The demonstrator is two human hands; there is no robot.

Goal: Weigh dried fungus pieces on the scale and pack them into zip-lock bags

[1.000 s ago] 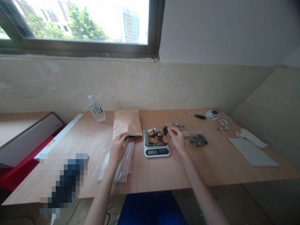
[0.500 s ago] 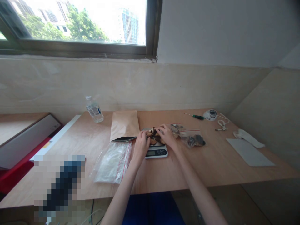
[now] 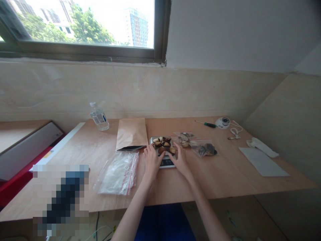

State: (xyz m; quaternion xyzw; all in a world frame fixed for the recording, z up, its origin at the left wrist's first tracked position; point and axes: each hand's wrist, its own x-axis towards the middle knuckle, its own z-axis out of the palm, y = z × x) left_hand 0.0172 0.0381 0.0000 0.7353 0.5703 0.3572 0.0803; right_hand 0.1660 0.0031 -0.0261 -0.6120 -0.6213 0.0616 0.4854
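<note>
A person's left hand (image 3: 152,162) and right hand (image 3: 181,162), fingers loosely spread and pinching nothing, rest at the front edge of a white digital kitchen scale (image 3: 167,163), its steel pan heaped with brown-and-cream chunks (image 3: 162,143). A tan kraft-paper envelope (image 3: 130,133) and a clear red-striped zip bag (image 3: 117,174) lie left, on a plywood table (image 3: 225,174).

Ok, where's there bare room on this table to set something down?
Bare light-wood tabletop runs between the clear zip bags of dark pieces and the pale grey sheet, and left of the brown paper envelope. Crowded: the steel-topped digital scale, hemmed by left hand, right hand, envelope and bags.
</note>
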